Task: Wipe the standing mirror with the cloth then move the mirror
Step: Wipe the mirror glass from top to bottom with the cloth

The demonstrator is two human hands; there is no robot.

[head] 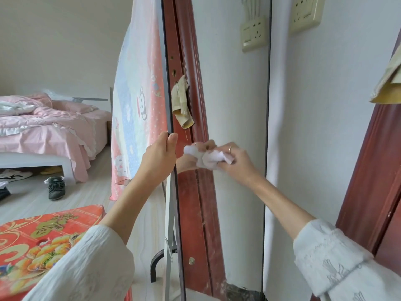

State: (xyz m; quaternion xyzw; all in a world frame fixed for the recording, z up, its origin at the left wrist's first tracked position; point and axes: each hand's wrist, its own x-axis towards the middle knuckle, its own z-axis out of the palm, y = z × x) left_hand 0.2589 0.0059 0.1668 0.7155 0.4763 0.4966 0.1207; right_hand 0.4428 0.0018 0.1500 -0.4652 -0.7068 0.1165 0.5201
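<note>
**Clerk:** At the mirror's left edge: left hand, fingers curled round the frame, thumb on the front. Mirror stands upright, tall and narrow, in front of the person and close against the wall.

**Checker:** Right hand?

**Clerk:** Right hand, bunched round a white cloth, pressing it to the glass at mid-height, just right of the left edge. Its reflection meets it there.

**Checker:** Progress?

**Clerk:** Wiping under way, by my reading. How much glass is already clean cannot be told. Upper and lower glass look unsmeared, but glare hides detail. Moving the mirror not yet begun; stand leg is on the floor.

**Checker:** Edges?

**Clerk:** Thin dark frame all round, gripped on one side only. Drape hangs behind the left edge and may catch.

**Checker:** Room?

**Clerk:** Left: red patterned box near the stand, a curved dark leg beside it. Farther left: open floor, shoe, bed. Right: door frame close. Leftward looks freer, once past the box.
</note>
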